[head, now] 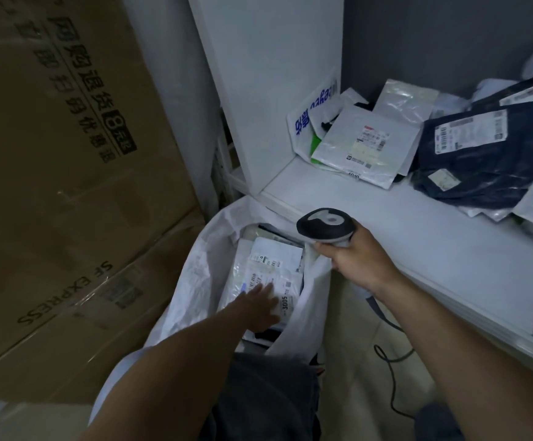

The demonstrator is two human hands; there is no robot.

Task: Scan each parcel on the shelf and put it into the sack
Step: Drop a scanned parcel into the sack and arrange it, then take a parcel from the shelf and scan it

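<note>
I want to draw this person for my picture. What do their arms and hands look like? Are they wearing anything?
The left hand and the right hand wear no gloves. No sleeves are in view above either wrist, all the way to the picture's edge. No watch, bracelet or ring shows on the wrists or fingers, though the light is dim.

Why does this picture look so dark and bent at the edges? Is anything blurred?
Head view: light is dim and bluish; the wide lens bows the shelf edge and tilts the boxes; the left hand over the sack is slightly blurred; the scanner in the right hand looks sharper.
</note>
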